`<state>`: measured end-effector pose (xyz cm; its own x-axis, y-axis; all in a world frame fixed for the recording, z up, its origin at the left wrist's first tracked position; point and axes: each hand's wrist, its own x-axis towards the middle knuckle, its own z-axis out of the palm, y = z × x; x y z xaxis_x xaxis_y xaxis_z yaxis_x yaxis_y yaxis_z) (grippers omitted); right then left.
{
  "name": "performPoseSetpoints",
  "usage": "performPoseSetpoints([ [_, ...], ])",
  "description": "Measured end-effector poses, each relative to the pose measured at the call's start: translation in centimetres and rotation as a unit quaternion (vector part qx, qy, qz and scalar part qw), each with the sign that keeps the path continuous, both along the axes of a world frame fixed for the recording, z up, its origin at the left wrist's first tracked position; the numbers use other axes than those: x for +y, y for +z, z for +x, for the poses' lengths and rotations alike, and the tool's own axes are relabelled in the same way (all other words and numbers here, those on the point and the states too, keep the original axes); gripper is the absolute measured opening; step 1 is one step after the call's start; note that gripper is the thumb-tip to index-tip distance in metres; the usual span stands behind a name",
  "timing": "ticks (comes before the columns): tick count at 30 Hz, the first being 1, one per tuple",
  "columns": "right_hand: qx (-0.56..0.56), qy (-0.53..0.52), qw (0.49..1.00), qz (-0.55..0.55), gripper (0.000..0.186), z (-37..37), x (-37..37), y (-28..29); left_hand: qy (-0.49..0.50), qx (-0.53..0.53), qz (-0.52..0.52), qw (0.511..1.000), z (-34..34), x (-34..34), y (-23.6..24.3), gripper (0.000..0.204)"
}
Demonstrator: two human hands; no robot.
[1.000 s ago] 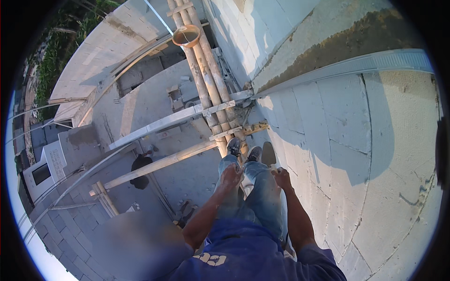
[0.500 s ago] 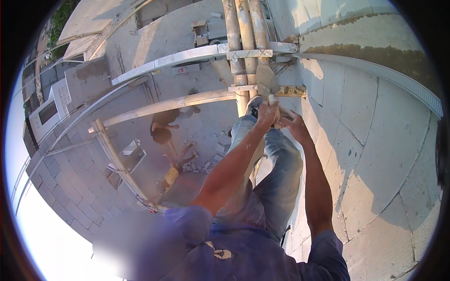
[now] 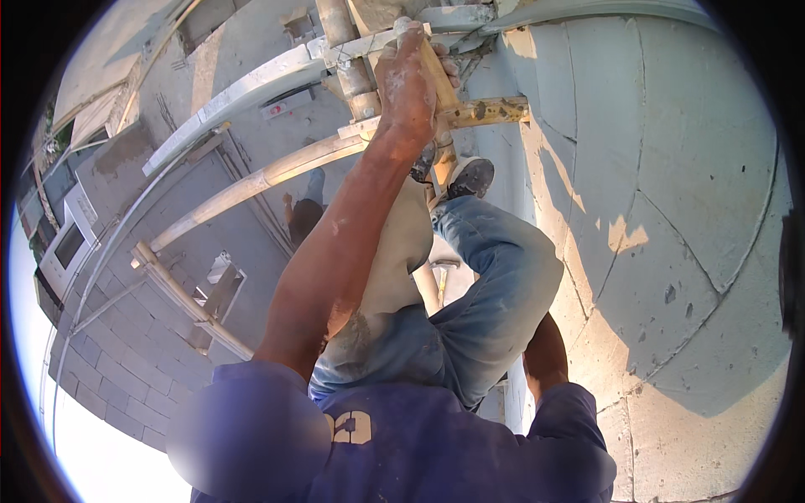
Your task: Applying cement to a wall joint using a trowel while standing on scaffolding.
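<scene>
My left hand (image 3: 408,88) reaches far forward, its fingers wrapped round a bamboo pole (image 3: 439,80) of the scaffold. A pale, rounded end (image 3: 405,25) pokes out by its thumb; what it belongs to is hidden. My right hand is out of sight, as the right forearm (image 3: 545,360) passes down behind my bent right leg (image 3: 503,260). Between my legs shows a hammer-like tool (image 3: 443,267) with a pale handle. My right shoe (image 3: 470,178) is beside the upright poles, near a short horizontal pole (image 3: 486,111).
A block wall (image 3: 637,168) rises close on my right, partly sunlit. To the left, a long bamboo rail (image 3: 260,180) meets a lashed corner post (image 3: 193,293). Far below are the ground, a person (image 3: 303,216) and a grey block wall (image 3: 126,369).
My hands were together at a trowel with a grey blade. Now the left has moved forward onto the pole, and the right has dropped behind my leg. My right knee is more bent.
</scene>
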<state>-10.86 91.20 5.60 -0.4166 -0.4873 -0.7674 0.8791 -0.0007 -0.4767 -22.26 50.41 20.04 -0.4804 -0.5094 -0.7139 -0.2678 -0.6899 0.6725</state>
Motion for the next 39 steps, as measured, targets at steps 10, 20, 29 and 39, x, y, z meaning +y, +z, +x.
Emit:
performPoseSetpoints([
  [10, 0.174, 0.075, 0.977, 0.098, 0.030, -1.1, 6.6, -6.9, 0.021, 0.264, -0.032, 0.964, -3.0, -4.0, -1.1, 0.028],
  [20, 0.238, 0.072, 0.934, 0.259, 0.029, 15.0, 11.9, -9.3, -0.061, 0.325, -0.098, 0.939, -5.6, -2.8, -1.5, 0.027],
  [29, 0.242, 0.102, 0.880, 0.396, 0.028, 26.6, 11.0, -9.7, -0.081, 0.321, -0.160, 0.930, -5.7, -4.1, -1.9, 0.026],
  [39, 0.219, 0.179, 0.814, 0.507, 0.028, 30.9, 7.5, -11.6, -0.060, 0.293, -0.170, 0.939, -4.6, -4.6, -1.8, 0.026],
])
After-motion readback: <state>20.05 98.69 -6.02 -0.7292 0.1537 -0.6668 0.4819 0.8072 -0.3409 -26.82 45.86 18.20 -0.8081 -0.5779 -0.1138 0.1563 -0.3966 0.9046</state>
